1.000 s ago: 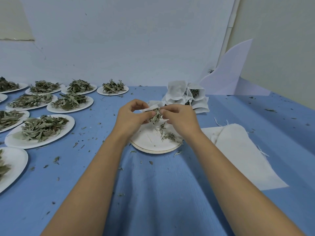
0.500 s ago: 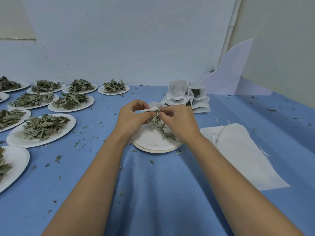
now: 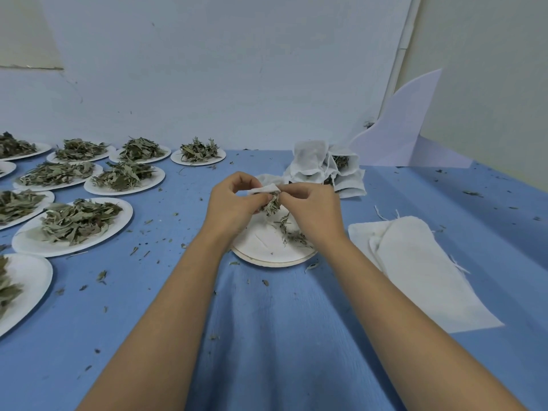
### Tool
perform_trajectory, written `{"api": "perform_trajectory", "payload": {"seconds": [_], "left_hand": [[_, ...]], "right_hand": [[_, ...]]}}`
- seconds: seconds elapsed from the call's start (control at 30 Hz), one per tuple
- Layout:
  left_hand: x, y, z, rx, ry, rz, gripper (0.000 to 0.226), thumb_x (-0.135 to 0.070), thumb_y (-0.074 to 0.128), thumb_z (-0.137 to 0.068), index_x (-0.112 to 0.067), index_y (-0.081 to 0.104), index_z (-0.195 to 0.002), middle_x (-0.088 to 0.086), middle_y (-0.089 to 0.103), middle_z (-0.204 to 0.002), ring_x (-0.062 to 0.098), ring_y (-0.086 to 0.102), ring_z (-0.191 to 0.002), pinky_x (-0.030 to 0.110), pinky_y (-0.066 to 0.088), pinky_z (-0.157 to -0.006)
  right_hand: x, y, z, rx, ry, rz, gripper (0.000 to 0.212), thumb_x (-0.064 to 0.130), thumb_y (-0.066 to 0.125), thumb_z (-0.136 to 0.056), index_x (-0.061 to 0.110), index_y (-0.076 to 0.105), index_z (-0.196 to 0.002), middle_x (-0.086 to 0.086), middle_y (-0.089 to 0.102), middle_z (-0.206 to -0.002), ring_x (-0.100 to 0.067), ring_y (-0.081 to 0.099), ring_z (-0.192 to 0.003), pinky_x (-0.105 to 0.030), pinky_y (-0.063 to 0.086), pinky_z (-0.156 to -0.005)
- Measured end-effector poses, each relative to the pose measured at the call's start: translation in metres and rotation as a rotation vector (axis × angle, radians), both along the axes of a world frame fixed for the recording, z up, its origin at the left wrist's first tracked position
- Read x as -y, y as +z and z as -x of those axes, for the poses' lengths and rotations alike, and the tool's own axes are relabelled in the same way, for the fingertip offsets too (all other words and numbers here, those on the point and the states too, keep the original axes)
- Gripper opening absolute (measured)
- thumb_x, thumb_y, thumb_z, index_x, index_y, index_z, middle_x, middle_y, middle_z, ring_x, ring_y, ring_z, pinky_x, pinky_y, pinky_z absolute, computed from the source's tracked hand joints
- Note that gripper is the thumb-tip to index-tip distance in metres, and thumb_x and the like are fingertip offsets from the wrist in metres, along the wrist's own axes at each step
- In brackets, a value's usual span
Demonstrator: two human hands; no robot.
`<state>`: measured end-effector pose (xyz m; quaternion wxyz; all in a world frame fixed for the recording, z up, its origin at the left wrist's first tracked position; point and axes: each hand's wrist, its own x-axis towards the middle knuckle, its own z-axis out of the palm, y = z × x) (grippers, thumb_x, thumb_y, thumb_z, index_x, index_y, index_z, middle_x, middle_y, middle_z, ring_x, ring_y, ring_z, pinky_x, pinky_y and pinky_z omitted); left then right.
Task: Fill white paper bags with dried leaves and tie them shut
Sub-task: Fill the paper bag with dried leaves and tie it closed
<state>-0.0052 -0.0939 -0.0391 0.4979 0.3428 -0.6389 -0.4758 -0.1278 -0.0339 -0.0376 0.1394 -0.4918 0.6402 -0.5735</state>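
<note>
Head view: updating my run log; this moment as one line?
phase: filling | left hand: holds paper bag | right hand: pinches dried leaves at bag mouth | plate: few leaves

No text, label, brand, number or sign can be read anywhere in view. The paper plates point(image 3: 29, 244), the white paper bags point(image 3: 308, 161) and the folded white cloth point(image 3: 415, 262) on the desk point(image 3: 267, 336) all show plain, unprinted surfaces, and so does the pale wall point(image 3: 207, 69) behind them.
</note>
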Motion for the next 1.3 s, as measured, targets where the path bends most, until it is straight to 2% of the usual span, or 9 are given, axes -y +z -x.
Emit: {"api": "perform_trajectory", "payload": {"seconds": [0.27, 0.37, 0.47, 0.53, 0.63, 0.77, 0.93, 1.17, 1.3], "left_hand": [[0.000, -0.003, 0.003, -0.023, 0.024, -0.025, 0.023, -0.003, 0.077, -0.073, -0.018, 0.060, -0.071, -0.011, 0.065, -0.072, 0.003, 0.060, -0.055, 0.021, 0.055, -0.061], [0.000, -0.003, 0.004, -0.043, 0.019, -0.054, 0.024, -0.001, 0.077, -0.074, -0.018, 0.060, -0.071, -0.008, 0.065, -0.075, 0.006, 0.064, -0.059, 0.024, 0.058, -0.062], [0.000, -0.002, 0.004, -0.080, 0.009, -0.089, 0.025, 0.001, 0.076, -0.074, -0.017, 0.060, -0.071, -0.009, 0.065, -0.074, 0.008, 0.066, -0.060, 0.023, 0.056, -0.059], [0.001, -0.002, 0.003, -0.092, 0.005, -0.099, 0.025, 0.001, 0.076, -0.074, -0.016, 0.060, -0.072, -0.008, 0.066, -0.076, 0.008, 0.067, -0.060, 0.022, 0.055, -0.057], [0.000, -0.001, 0.003, -0.089, -0.007, -0.100, 0.024, 0.002, 0.076, -0.074, -0.015, 0.060, -0.073, -0.004, 0.066, -0.080, 0.008, 0.068, -0.061, 0.022, 0.056, -0.057], [-0.002, 0.000, 0.004, -0.074, 0.061, -0.086, 0.022, 0.000, 0.075, -0.076, -0.016, 0.060, -0.072, -0.005, 0.064, -0.079, 0.006, 0.068, -0.063, 0.021, 0.055, -0.054], [-0.003, 0.000, 0.007, 0.026, 0.310, 0.019, 0.023, -0.009, 0.072, -0.077, -0.023, 0.055, -0.071, -0.005, 0.063, -0.079, 0.028, 0.068, -0.079, 0.040, 0.057, -0.070], [-0.011, -0.001, 0.013, 0.165, 0.416, 0.200, 0.017, -0.010, 0.066, -0.081, -0.021, 0.054, -0.076, 0.002, 0.063, -0.090, 0.027, 0.063, -0.083, 0.043, 0.051, -0.078], [-0.007, 0.004, 0.007, 0.128, 0.214, 0.046, 0.018, -0.008, 0.064, -0.083, -0.022, 0.057, -0.075, -0.006, 0.062, -0.085, 0.023, 0.066, -0.084, 0.036, 0.057, -0.073]], "right_hand": [[-0.003, -0.004, 0.000, -0.038, 0.033, 0.012, 0.018, 0.011, 0.066, -0.082, 0.019, 0.077, -0.094, 0.020, 0.070, -0.070, 0.014, 0.061, -0.072, -0.003, 0.044, -0.063], [-0.004, -0.003, -0.004, -0.211, 0.031, -0.018, 0.018, 0.014, 0.061, -0.087, 0.019, 0.077, -0.092, 0.001, 0.075, -0.079, -0.005, 0.067, -0.077, -0.021, 0.051, -0.069], [-0.003, -0.005, -0.004, -0.299, 0.014, -0.031, 0.027, 0.011, 0.057, -0.088, 0.021, 0.073, -0.069, 0.009, 0.065, -0.058, -0.008, 0.058, -0.058, -0.029, 0.045, -0.057], [-0.002, -0.004, -0.002, -0.263, -0.010, -0.030, 0.032, 0.010, 0.055, -0.087, 0.016, 0.065, -0.057, 0.005, 0.056, -0.048, -0.009, 0.045, -0.050, -0.031, 0.037, -0.053], [-0.002, -0.003, -0.002, -0.219, -0.024, -0.039, 0.023, 0.013, 0.056, -0.090, 0.005, 0.074, -0.078, -0.009, 0.071, -0.071, -0.021, 0.064, -0.072, -0.037, 0.048, -0.069], [-0.003, -0.001, -0.002, -0.221, -0.102, -0.003, 0.021, 0.018, 0.057, -0.091, 0.009, 0.074, -0.083, -0.002, 0.072, -0.077, -0.015, 0.066, -0.077, -0.028, 0.047, -0.072], [-0.001, 0.000, -0.010, -0.121, -0.013, 0.004, 0.015, 0.015, 0.059, -0.087, 0.016, 0.073, -0.085, 0.015, 0.064, -0.068, 0.002, 0.059, -0.066, -0.013, 0.045, -0.066], [0.000, -0.002, -0.009, 0.101, 0.043, -0.009, 0.019, 0.009, 0.058, -0.082, 0.019, 0.068, -0.071, 0.005, 0.068, -0.062, -0.013, 0.068, -0.063, -0.042, 0.059, -0.076], [0.003, -0.002, -0.004, 0.264, 0.027, -0.022, 0.022, 0.005, 0.056, -0.086, 0.015, 0.069, -0.071, -0.002, 0.070, -0.066, -0.019, 0.069, -0.064, -0.046, 0.059, -0.076]]}}
